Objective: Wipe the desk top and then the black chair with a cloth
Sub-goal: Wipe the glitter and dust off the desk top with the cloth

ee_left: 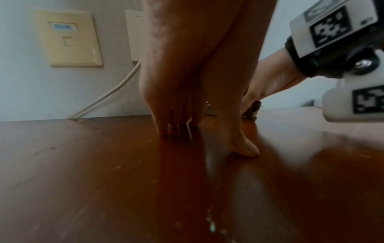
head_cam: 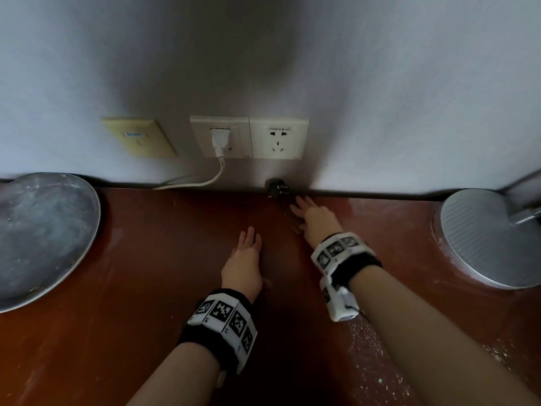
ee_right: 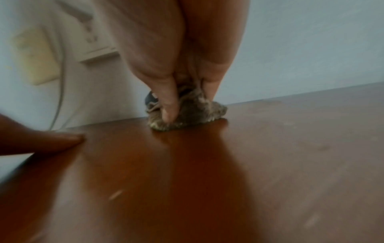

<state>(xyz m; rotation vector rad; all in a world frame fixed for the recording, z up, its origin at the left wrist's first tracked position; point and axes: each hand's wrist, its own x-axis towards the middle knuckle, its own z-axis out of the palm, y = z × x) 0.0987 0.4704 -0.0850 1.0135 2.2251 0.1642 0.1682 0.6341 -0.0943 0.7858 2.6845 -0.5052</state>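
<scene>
Pressing a crumpled grey-brown cloth [head_cam: 292,213] flat against the glossy red-brown wooden desk top [head_cam: 146,259], the right hand [head_cam: 314,219] works at about one o'clock from the centre of the head view, close to the wall. Its fingers lie fairly straight on top of the cloth, which peeks out dark beneath them. Directly at twelve o'clock from the fingertips, a loose black plug [head_cam: 276,188] lies at the desk's back edge. The left hand [head_cam: 244,260] rests flat on bare wood at six o'clock from centre, fingers straight and together, holding nothing. A round grey metal tray [head_cam: 44,235] sits at nine o'clock, a ribbed silver round lamp base [head_cam: 483,238] at three o'clock, and a white cable [head_cam: 199,183] runs from the white wall socket [head_cam: 219,137] down to the desk.

From the left wrist, the left hand's fingertips [ee_left: 166,129] and thumb touch the wood, nearly straight and gripping nothing; the cloth shows at two o'clock under the right hand.

From the right wrist, blurred, the right hand's fingers [ee_right: 169,106] push down into the fuzzy cloth, with the plug just behind it at eleven o'clock.

The black chair is not in view, and pale specks near the right forearm suggest the desk is unfinished. The risk, as I judge it: sweeping further back would knock the plug off behind the desk, or the cloth could snag on its prongs or the cable.
</scene>
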